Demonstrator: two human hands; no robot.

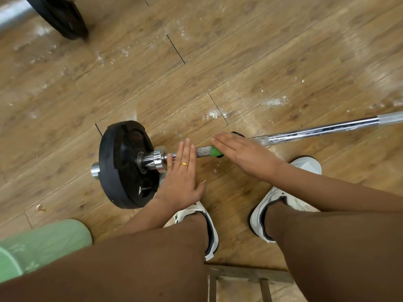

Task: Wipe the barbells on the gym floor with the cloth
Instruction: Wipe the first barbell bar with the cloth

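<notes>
A chrome barbell (316, 130) lies across the wooden floor, with a black weight plate (122, 162) on its left end. My left hand (182, 171) lies flat with straight fingers across the bar, just right of the chrome collar. My right hand (239, 153) is flat too, palm down, pressing a green cloth (215, 151) onto the knurled part of the bar. Only a small piece of the cloth shows under the fingers.
Another black plate (63, 16) and a thick chrome bar lie at the top left. A pale green bucket (39, 247) stands at the lower left. My legs and white shoes (283, 201) are just behind the bar. White dust marks the floor.
</notes>
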